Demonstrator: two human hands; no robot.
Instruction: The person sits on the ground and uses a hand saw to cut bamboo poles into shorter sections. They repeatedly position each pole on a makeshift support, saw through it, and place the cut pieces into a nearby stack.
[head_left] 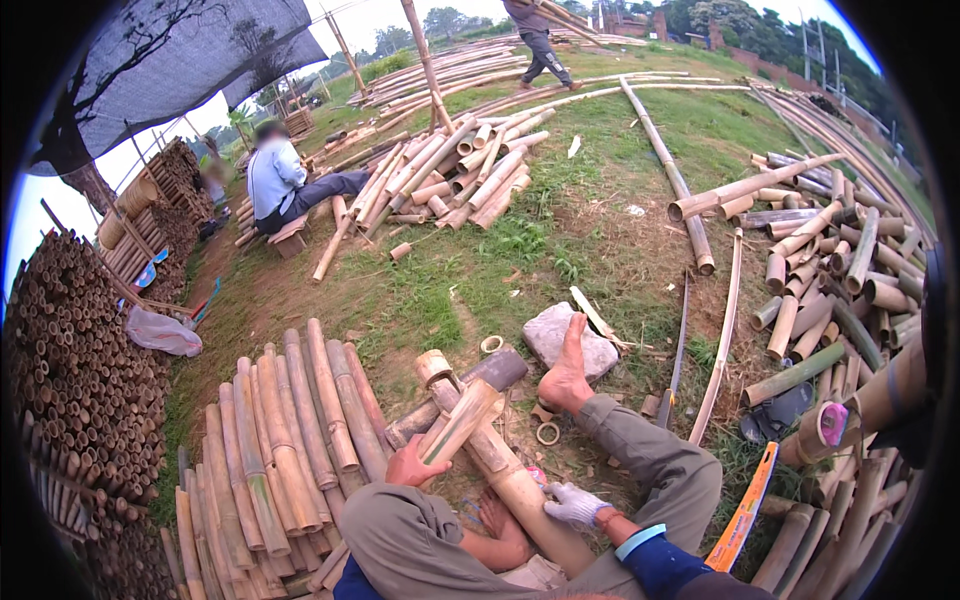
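Observation:
My bare left hand (pixel 408 466), beside my bent left knee, is closed round the near end of a short bamboo piece (pixel 462 418). That piece lies slanted against a thick bamboo pole (pixel 510 475) running between my legs. Lower down, my right hand (pixel 577 506), in a whitish glove, is curled against the pole's right side. A small pink thing (pixel 537 476) shows by its fingertips; I cannot make out what it is. The pole's far end rests across a darker bamboo log (pixel 497 372). My left foot (pixel 500 518) lies beside the pole, partly hidden.
Cut bamboo tubes (pixel 270 450) lie stacked at my left, and more are heaped at the right (pixel 820 290). A grey stone (pixel 570 340) sits by my right foot. A saw (pixel 678 355) and an orange sheath (pixel 745 505) lie to the right. Another person (pixel 278 180) sits farther off.

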